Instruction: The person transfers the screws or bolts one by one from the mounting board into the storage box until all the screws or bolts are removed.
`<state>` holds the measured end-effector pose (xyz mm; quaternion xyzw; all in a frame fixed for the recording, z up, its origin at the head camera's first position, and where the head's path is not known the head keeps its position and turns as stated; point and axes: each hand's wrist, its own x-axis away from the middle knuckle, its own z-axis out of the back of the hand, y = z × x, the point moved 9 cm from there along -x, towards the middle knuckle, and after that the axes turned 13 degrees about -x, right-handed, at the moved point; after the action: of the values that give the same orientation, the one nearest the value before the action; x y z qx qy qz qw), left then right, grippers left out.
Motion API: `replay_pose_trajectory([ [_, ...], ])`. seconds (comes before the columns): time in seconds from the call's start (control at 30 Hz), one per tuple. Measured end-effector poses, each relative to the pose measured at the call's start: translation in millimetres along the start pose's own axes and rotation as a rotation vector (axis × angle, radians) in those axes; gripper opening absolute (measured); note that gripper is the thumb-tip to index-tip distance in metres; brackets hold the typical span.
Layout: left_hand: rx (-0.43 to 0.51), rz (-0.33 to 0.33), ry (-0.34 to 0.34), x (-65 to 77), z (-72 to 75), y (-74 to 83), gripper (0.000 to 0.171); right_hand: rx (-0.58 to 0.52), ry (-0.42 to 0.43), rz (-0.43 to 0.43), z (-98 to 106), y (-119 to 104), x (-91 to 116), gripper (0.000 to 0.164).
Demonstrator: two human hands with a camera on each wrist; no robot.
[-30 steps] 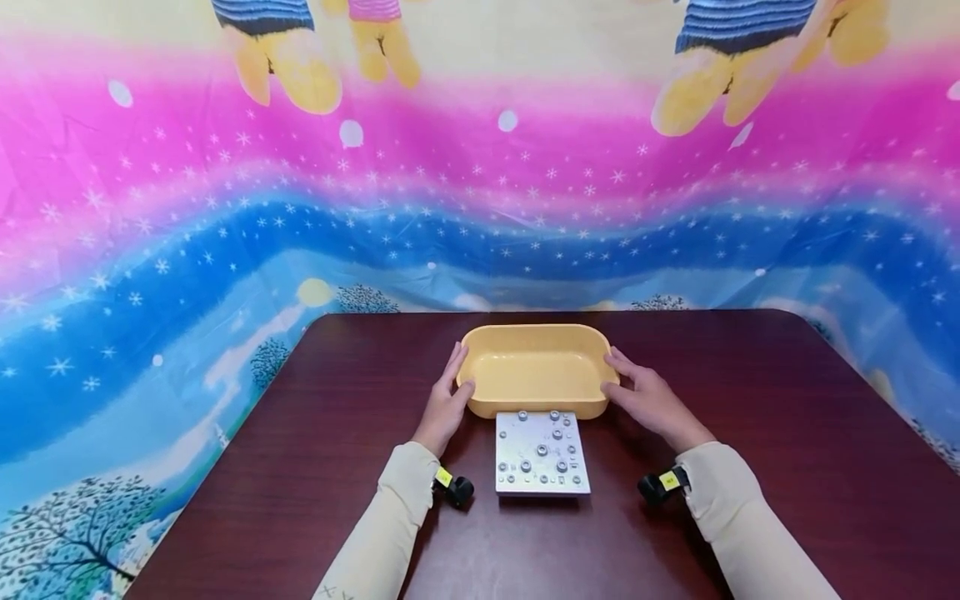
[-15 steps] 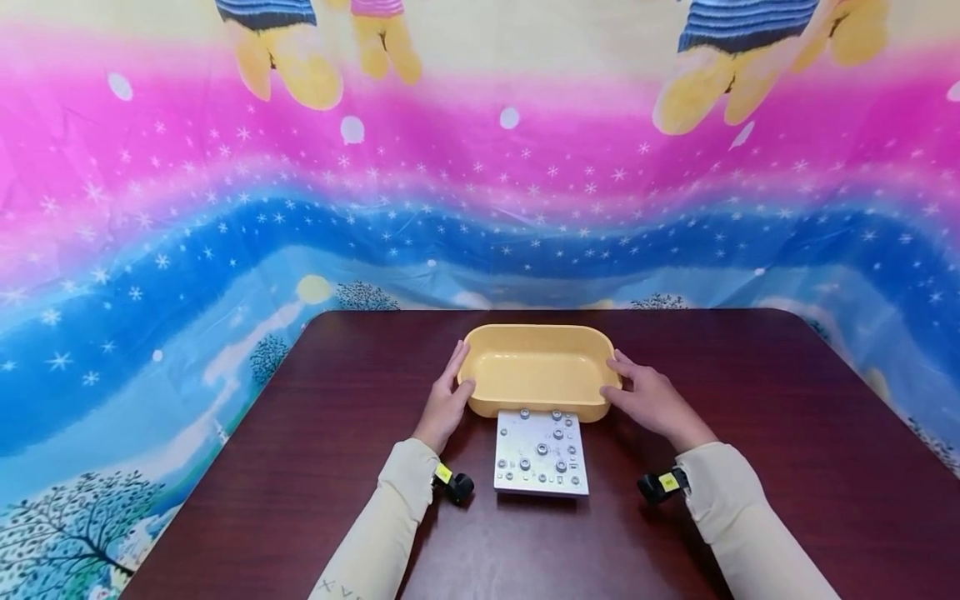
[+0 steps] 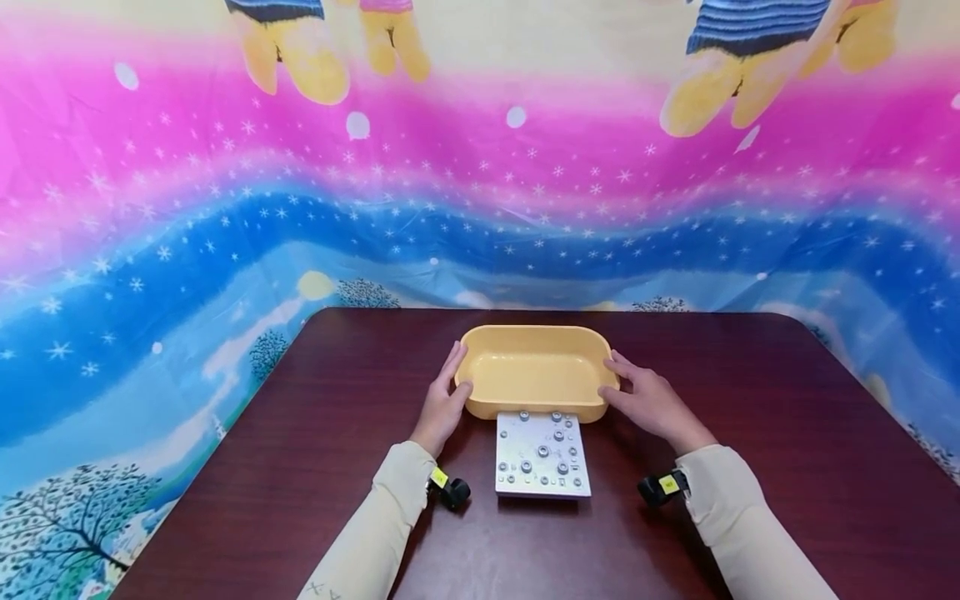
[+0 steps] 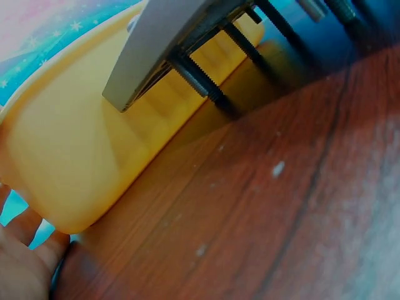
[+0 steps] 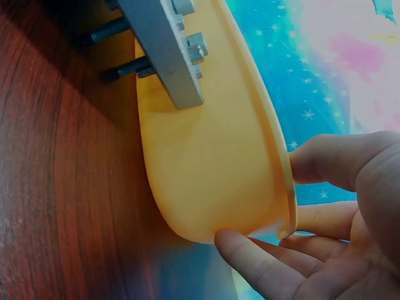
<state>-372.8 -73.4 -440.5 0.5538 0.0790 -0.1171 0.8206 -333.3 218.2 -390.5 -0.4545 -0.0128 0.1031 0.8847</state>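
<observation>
A yellow oval plastic tub (image 3: 483,410) with nothing in it rests on the table. My left hand (image 3: 442,406) holds its left end, thumb at the rim and fingers along the outer wall. At the opposite end, my right hand (image 3: 654,406) grips the tub; in the right wrist view the thumb meets the rim and a fingertip (image 5: 232,242) sits by the bottom edge. Just in front of the tub stands a silver metal plate (image 3: 531,437) with several bolts and nuts in its top. Threaded bolt shanks (image 4: 197,76) stick out beneath it.
The dark red-brown wooden table (image 3: 315,500) has rounded far corners. Behind it hangs a colourful printed cloth (image 3: 495,208). Each wrist wears a black camera with a yellow label, the left camera (image 3: 453,493) and right camera (image 3: 651,491) flanking the plate.
</observation>
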Motion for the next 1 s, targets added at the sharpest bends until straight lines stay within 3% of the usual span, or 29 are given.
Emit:
replay_pose_trajectory([
  [0.13, -0.013, -0.001, 0.005, -1.7, 1.2, 1.9, 0.059, 0.000, 0.010, -0.005, 1, 1, -1, 0.063],
  [0.3, 0.003, 0.004, -0.013, 7.4, 4.7, 17.3, 0.056, 0.043, 0.038, -0.010, 3, -4, 2, 0.062],
  [0.47, -0.029, 0.006, 0.001, 10.3, 8.2, 27.5, 0.055, 0.116, 0.135, 0.072, 10, -31, 8, 0.050],
  [0.57, -0.017, -0.001, 0.016, 5.0, 6.8, 18.7, 0.054, 0.155, 0.141, 0.131, 6, -55, 14, 0.035],
  [0.7, -0.009, -0.003, 0.029, -2.2, 3.1, 2.4, 0.054, 0.197, 0.061, 0.152, -9, -76, 22, 0.016],
  [0.83, -0.014, -0.015, 0.050, -3.4, 3.4, -1.6, 0.054, 0.245, -0.019, 0.140, -28, -82, 28, 0.006],
  [1.0, -0.034, 0.005, 0.064, -2.0, 3.7, -4.6, 0.053, 0.327, -0.022, 0.075, -44, -77, 29, 0.007],
])
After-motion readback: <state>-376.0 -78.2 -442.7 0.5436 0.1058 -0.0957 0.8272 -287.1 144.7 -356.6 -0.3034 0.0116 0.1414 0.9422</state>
